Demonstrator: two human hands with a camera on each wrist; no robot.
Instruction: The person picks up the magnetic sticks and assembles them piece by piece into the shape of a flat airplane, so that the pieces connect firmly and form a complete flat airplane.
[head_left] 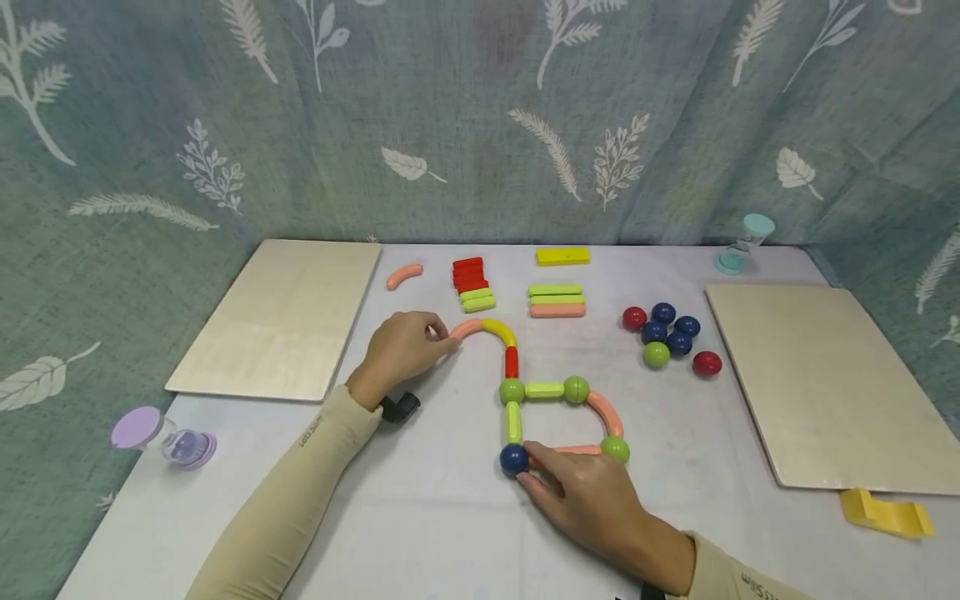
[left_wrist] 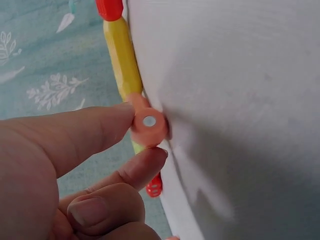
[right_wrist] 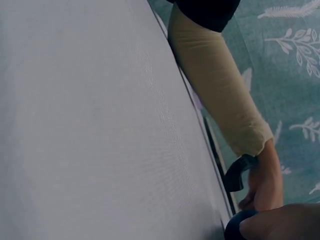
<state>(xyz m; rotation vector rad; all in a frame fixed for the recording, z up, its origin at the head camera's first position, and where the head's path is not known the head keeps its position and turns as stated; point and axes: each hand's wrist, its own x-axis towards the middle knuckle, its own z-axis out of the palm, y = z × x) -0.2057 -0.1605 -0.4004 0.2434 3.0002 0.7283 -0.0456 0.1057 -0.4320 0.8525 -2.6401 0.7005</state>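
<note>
Currently pinching, with left hand [head_left: 407, 346], free end of coral curved rod [head_left: 468, 327] joined to yellow curved rod [head_left: 502, 330]. Also pinching navy ball [head_left: 512, 460] with right hand [head_left: 591, 498], at near end of green rod [head_left: 513, 422], left of loose balls [head_left: 678, 343].

A grey-green fabric backdrop [head_left: 450, 67] hangs behind the white tabletop [head_left: 420, 517] and continues along its left and right sides. White fern-like fronds [head_left: 552, 152], branching sprigs [head_left: 621, 158] and single leaves [head_left: 406, 163] pattern the gently rippled cloth. Soft light casts blurred grey shadows [left_wrist: 210, 145] across the tabletop.
</note>
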